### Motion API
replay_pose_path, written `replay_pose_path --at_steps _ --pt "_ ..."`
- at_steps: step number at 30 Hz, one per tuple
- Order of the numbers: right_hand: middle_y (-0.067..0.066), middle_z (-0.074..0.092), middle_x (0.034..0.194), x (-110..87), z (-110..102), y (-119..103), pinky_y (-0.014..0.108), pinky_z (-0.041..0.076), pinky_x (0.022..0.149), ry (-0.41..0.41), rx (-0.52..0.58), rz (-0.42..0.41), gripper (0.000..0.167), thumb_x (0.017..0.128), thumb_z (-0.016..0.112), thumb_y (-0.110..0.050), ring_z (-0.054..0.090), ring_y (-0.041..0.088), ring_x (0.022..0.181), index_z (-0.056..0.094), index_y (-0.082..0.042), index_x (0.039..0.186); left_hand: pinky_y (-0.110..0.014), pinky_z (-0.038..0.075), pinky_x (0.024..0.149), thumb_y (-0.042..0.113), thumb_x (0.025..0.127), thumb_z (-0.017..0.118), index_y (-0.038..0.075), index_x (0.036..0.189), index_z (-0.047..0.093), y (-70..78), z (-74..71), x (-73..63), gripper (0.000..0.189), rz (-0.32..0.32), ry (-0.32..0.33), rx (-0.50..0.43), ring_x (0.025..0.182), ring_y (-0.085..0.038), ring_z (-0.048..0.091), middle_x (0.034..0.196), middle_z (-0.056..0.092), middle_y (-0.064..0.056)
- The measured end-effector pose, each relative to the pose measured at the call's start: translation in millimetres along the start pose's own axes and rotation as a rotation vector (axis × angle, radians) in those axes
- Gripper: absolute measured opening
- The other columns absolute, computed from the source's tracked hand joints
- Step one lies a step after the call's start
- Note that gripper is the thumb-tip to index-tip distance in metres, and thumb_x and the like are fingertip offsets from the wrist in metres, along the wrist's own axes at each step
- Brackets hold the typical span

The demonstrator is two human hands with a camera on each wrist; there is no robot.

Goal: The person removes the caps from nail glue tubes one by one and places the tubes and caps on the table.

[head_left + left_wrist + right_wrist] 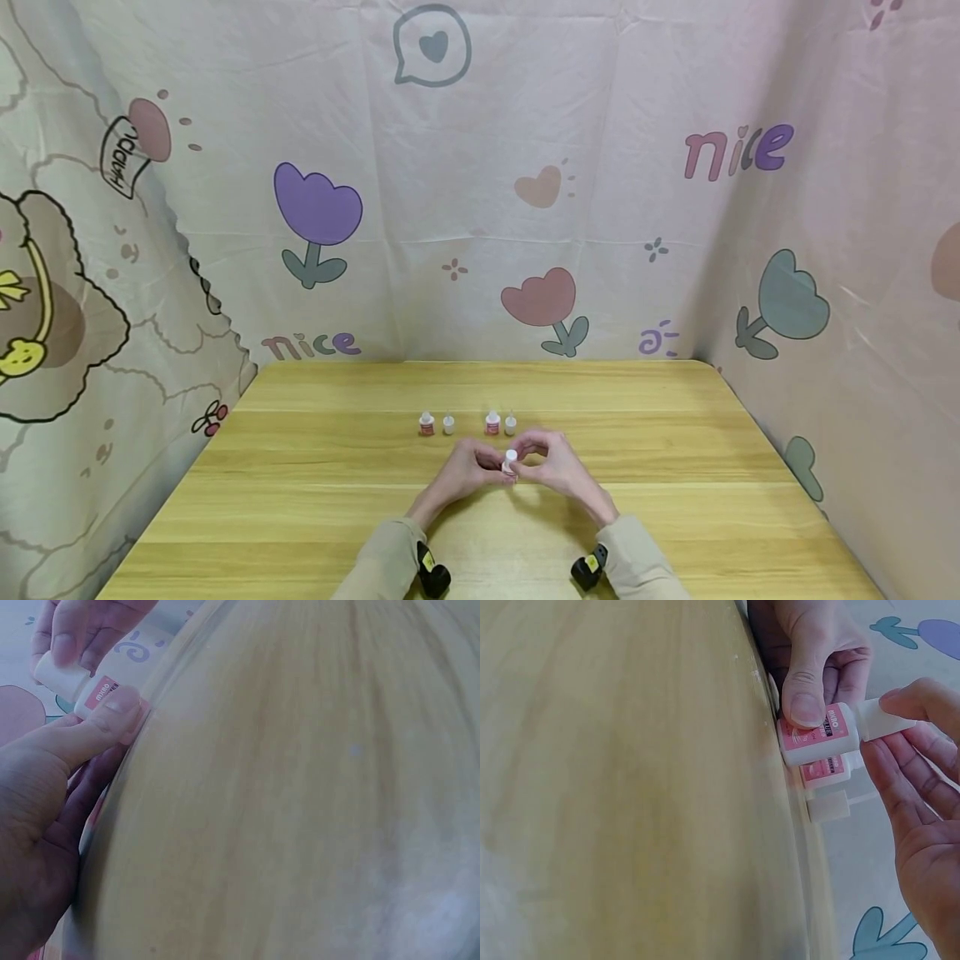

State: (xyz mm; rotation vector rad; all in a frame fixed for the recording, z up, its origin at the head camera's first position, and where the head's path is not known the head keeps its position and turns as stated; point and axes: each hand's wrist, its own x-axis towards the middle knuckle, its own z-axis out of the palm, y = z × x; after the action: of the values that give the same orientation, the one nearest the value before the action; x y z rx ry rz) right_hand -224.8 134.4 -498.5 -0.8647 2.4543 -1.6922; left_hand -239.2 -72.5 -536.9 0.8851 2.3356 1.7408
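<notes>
A small white bottle (843,732) with a pink label is between both hands, just over the table. My left hand (467,472) grips its body, the thumb lying across the label in both wrist views. The white cap (876,722) is at the bottle's neck, and my right hand (555,467) pinches it between thumb and fingers. In the head view the bottle is upright with the cap on top, its lower part partly covered by fingers.
Beyond the hands, two similar bottles (427,426) (492,426) stand in a row on the wooden table (337,500). Beside each stands a white cap (448,426) (510,427) with a thin stem pointing up. A printed curtain (450,308) hangs behind the table.
</notes>
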Motion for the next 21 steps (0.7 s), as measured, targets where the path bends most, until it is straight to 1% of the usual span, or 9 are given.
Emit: replay_pose_path --at_steps 3,6,9,12,14,17,19,21 --pt "0.017 0.073 0.098 -0.6 0 1 0.039 0.059 0.088 0.001 0.004 0.017 0.023 0.083 0.080 -0.005 0.068 0.011 0.086 0.071 -0.001 0.103 -0.019 0.058 0.069 0.010 0.079 0.085 0.005 0.097 0.080 0.1 -0.2 0.0 0.020 0.001 -0.001 0.002 0.078 -0.013 0.075 0.091 0.079 -0.013" --pt "0.016 0.073 0.096 -1.5 0 2 0.034 0.059 0.084 0.019 -0.006 0.042 0.025 0.083 0.082 -0.011 0.066 0.007 0.084 0.070 -0.002 0.103 -0.020 0.059 0.069 0.011 0.079 0.085 0.005 0.097 0.080 0.5 -0.3 0.0 0.020 -0.003 -0.006 0.003 0.078 -0.015 0.076 0.091 0.079 -0.013" --pt "0.018 0.073 0.093 -1.8 1 3 0.031 0.059 0.080 0.043 -0.006 0.060 0.025 0.082 0.083 -0.010 0.066 0.007 0.081 0.069 -0.001 0.101 -0.021 0.059 0.070 0.011 0.080 0.085 0.004 0.098 0.080 0.6 -0.2 0.0 0.020 -0.006 -0.010 0.002 0.079 -0.020 0.077 0.092 0.079 -0.013" --pt "0.019 0.072 0.092 -1.2 2 4 0.031 0.058 0.079 0.057 -0.007 0.060 0.024 0.081 0.083 -0.008 0.066 0.007 0.080 0.069 0.000 0.099 -0.020 0.059 0.070 0.010 0.080 0.084 0.003 0.098 0.079 0.3 0.2 -0.3 0.020 0.003 -0.006 0.001 0.079 -0.025 0.077 0.091 0.079 -0.014" --pt "0.020 0.072 0.091 -0.8 2 3 0.033 0.059 0.080 0.059 -0.008 0.057 0.023 0.081 0.082 -0.006 0.066 0.007 0.080 0.069 0.001 0.098 -0.020 0.058 0.069 0.006 0.080 0.083 0.001 0.098 0.079 3.9 1.0 -1.0 0.019 0.006 0.003 0.008 0.079 -0.029 0.077 0.091 0.079 -0.016" --pt "0.021 0.072 0.091 -0.8 1 2 0.038 0.060 0.081 0.053 -0.005 0.041 0.021 0.081 0.081 -0.003 0.065 0.005 0.080 0.069 0.002 0.098 -0.019 0.058 0.069 0.001 0.080 0.082 -0.002 0.097 0.078 17.8 0.8 -3.4 0.018 0.007 0.011 0.008 0.079 -0.032 0.076 0.091 0.078 -0.019" --pt "0.021 0.072 0.092 -0.8 1 1 0.039 0.060 0.083 0.044 -0.002 0.033 0.021 0.082 0.080 -0.002 0.065 0.006 0.081 0.069 0.002 0.098 -0.019 0.058 0.069 -0.002 0.079 0.081 -0.003 0.097 0.078 25.4 0.5 -4.5 0.018 0.000 0.013 0.008 0.079 -0.033 0.076 0.091 0.078 -0.020" --pt "0.020 0.072 0.093 -1.0 1 1 0.037 0.059 0.085 0.032 0.008 0.020 0.021 0.082 0.080 -0.002 0.066 0.006 0.083 0.069 0.001 0.099 -0.018 0.058 0.069 -0.002 0.079 0.081 -0.003 0.096 0.077 28.3 0.0 -5.1 0.018 0.001 0.014 0.007 0.079 -0.032 0.076 0.091 0.077 -0.021"
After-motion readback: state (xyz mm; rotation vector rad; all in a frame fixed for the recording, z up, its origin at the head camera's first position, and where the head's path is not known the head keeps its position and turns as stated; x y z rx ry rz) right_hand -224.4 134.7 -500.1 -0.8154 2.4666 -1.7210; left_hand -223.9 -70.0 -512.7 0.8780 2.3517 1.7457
